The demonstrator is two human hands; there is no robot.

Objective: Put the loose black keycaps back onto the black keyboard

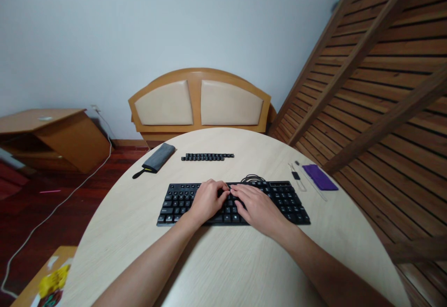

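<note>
A black keyboard lies flat on the round table, under both my hands. My left hand is over its middle, fingers curled and thumb and forefinger drawn close together; whatever may be between them is too small to make out. Beside it, my right hand rests over the keys with fingers stretched out and thumb apart. The fingertips of both hands nearly meet near the top key rows. Behind the keyboard, loose black keycaps are lined up in rows. My hands hide the keyboard's middle keys.
The pale round table carries a grey cloth pouch at left. On the right lie a purple cloth, a wire tool with a black grip and a thin rod. A coiled black cable sits behind the keyboard.
</note>
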